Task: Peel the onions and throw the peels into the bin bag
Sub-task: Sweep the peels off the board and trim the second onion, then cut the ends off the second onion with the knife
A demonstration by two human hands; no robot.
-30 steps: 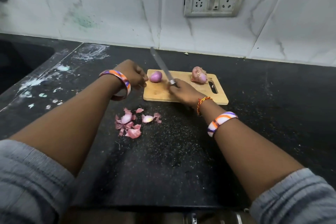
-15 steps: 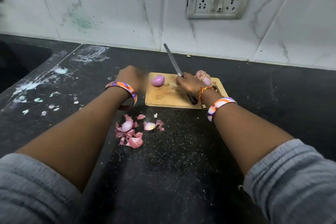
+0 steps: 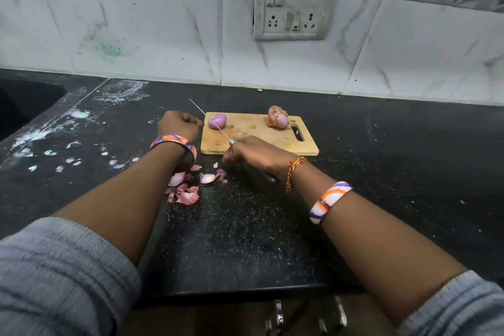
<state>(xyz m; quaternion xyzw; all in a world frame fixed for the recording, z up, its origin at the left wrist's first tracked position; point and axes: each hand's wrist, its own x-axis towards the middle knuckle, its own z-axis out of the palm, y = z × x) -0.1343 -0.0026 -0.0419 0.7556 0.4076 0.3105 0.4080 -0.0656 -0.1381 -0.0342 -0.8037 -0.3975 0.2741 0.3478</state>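
Right hand [image 3: 256, 154] grips knife [image 3: 210, 120].

A cutting board [image 3: 259, 142] lies on the counter [image 3: 381, 172], near the wall behind. One onion [image 3: 217, 121] sits on the board's left end, another onion [image 3: 277, 117] toward the right. Peels [image 3: 188, 185] lie on the counter before the board's left corner. A sink [image 3: 24, 101], I think, is far left.

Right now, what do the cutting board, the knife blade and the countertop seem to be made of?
Cutting board: looks like light wood or bamboo, matte, with faint grain and cut marks.
Knife blade: seems to be thin metal, probably steel; it shows as a bright, shiny line. The right hand hides the handle.
Countertop: probably polished dark stone, perhaps granite, black with pale speckles and a dull sheen.
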